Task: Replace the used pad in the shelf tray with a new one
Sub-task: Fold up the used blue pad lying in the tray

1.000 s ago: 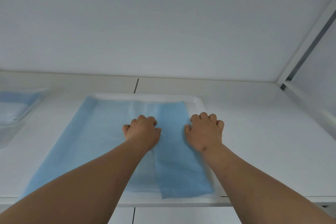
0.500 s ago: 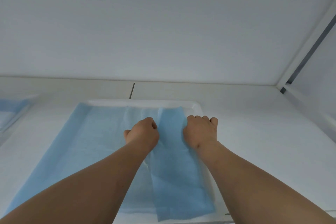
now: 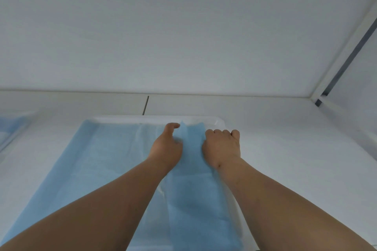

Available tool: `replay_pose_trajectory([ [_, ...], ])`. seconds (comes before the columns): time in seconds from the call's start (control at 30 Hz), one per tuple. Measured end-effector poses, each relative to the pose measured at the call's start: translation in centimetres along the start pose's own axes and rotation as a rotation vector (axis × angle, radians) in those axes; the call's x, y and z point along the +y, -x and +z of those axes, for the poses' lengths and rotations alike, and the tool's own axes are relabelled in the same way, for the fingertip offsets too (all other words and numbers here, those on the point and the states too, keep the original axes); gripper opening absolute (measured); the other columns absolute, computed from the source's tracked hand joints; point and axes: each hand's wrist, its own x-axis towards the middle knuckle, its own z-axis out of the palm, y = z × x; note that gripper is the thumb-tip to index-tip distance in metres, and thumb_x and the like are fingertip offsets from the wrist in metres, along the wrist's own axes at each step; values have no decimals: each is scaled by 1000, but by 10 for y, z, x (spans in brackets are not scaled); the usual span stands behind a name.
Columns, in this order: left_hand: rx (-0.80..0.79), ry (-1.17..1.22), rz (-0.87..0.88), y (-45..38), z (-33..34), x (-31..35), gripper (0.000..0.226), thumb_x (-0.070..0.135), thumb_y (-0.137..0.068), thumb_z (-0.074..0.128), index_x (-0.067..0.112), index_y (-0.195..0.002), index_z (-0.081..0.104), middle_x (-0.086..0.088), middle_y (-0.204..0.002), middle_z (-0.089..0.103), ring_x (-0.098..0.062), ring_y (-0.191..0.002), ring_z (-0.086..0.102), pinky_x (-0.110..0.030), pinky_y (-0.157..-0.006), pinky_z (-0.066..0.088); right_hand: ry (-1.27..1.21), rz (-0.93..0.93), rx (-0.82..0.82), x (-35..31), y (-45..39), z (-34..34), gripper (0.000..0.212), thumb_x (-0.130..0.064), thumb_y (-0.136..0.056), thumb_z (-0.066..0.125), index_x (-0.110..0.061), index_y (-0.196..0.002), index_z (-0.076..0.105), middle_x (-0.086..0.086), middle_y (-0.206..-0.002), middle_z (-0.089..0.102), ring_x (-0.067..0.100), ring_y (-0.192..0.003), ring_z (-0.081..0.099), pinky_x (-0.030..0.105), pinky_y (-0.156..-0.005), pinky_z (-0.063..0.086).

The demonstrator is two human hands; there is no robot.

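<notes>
Blue pad (image 3: 114,165) lying in white tray (image 3: 219,120): left hand (image 3: 166,146) and right hand (image 3: 222,147) both pinching its darker folded strip at 12 o'clock.

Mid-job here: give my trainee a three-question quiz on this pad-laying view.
1. True or false: both hands are on the blue pad.
2. Which part of the pad is darker blue: A) the strip between the hands, B) the left half?
3. Fill in: the pad lies in a white ____.

Key:
1. True: left hand and right hand both rest on it.
2. A, the folded strip.
3. tray.
</notes>
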Motion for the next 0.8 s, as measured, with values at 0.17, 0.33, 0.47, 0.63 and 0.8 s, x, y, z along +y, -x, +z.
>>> replay_pose_trajectory([
  [0.17,-1,11,-12,-1,-2,-7,54,0,-87,40,34,-124,59,7,-114,56,-7,-80,55,-16,-58,41,39,-42,-8,3,-3,-3,16,-5,-77,34,-20,-69,33,-4,-68,37,24,-77,42,38,-93,25],
  [0.33,-63,-43,27,-6,-3,-9,58,2,-88,42,33,-136,52,1,-131,59,-17,-106,58,-24,-89,49,54,-6,65,15,1,-7,14,-21,-85,34,-19,-72,41,-5,-63,35,24,-72,44,37,-89,24],
  [0.47,-168,-222,72,-10,-2,-3,63,5,-89,42,32,-145,40,1,-146,46,-19,-130,46,-22,-102,36,27,38,105,20,3,-8,20,-27,-88,32,-19,-71,38,-5,-63,36,24,-70,45,38,-89,26],
  [0.63,-137,-134,39,-10,-3,-6,60,5,-86,45,30,-141,47,1,-141,52,-20,-125,50,-27,-102,41,9,20,66,11,2,-9,21,-34,-91,32,-19,-79,41,-2,-72,42,25,-73,44,40,-91,26],
  [0.8,-94,-81,40,-10,-5,-10,57,4,-86,48,27,-138,51,0,-137,54,-19,-118,54,-22,-92,42,63,-44,-24,9,1,-6,10,-11,-81,35,-18,-85,41,-3,-69,37,26,-79,41,41,-95,25],
])
